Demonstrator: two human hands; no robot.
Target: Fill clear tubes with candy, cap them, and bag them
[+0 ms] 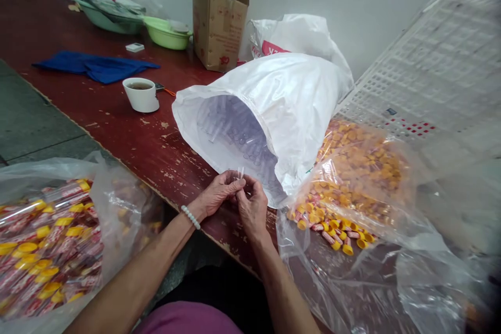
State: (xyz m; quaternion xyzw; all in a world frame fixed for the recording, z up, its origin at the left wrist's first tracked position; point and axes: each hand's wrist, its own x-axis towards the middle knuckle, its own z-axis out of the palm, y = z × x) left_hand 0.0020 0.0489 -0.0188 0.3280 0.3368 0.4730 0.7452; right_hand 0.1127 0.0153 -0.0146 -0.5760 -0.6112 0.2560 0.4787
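My left hand (219,194), with a pale bead bracelet (190,217) at the wrist, is closed next to my right hand (252,207). Between their fingertips the upper ends of small clear plastic tubes (241,171) stick up; the fingers hide the lower parts and how many there are. Just beyond both hands, a white sack (301,99) lies on its side with its mouth towards me. Many loose clear tubes (238,128) lie inside it.
Right, a clear bag holds yellow caps with red-and-white pieces (340,219); a white crate (407,78) leans behind. Lower left, another bag holds filled yellow-capped tubes (50,240). A cup of drink (141,96), blue cloth (94,65) and cardboard box (221,26) stand on the worn red table (152,154).
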